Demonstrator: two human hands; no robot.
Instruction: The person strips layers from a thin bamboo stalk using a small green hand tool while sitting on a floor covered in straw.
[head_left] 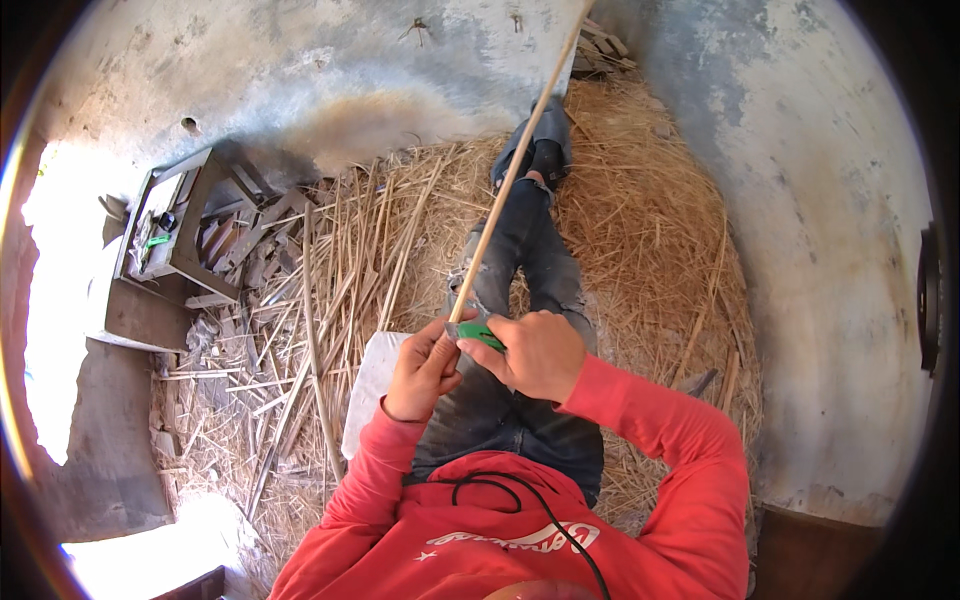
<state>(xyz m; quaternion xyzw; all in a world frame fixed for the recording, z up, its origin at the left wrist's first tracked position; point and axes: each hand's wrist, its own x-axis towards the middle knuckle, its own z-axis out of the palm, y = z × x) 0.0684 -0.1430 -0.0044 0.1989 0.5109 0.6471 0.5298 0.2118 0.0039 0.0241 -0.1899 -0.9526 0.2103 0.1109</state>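
A long pale stick (510,178), perhaps bamboo or cane, slants from my hands up past my feet to the top of the view. My left hand (424,372) is closed round its near end, thumb pressed along it. In my right hand (545,352) is a green-handled knife (481,335), held just above my lap. Its blade end meets the stick close to my left thumb and fingers. How far the blade reaches into the stick is too small to tell.
My legs (520,255) stretch forward over shavings (640,200). Long loose sticks (310,330) lie to the left. Behind them, a wooden stool-like frame (205,262) holds a small green item (157,241). A pale slab (368,390) shows beside my left thigh. Rough walls (800,230) surround me.
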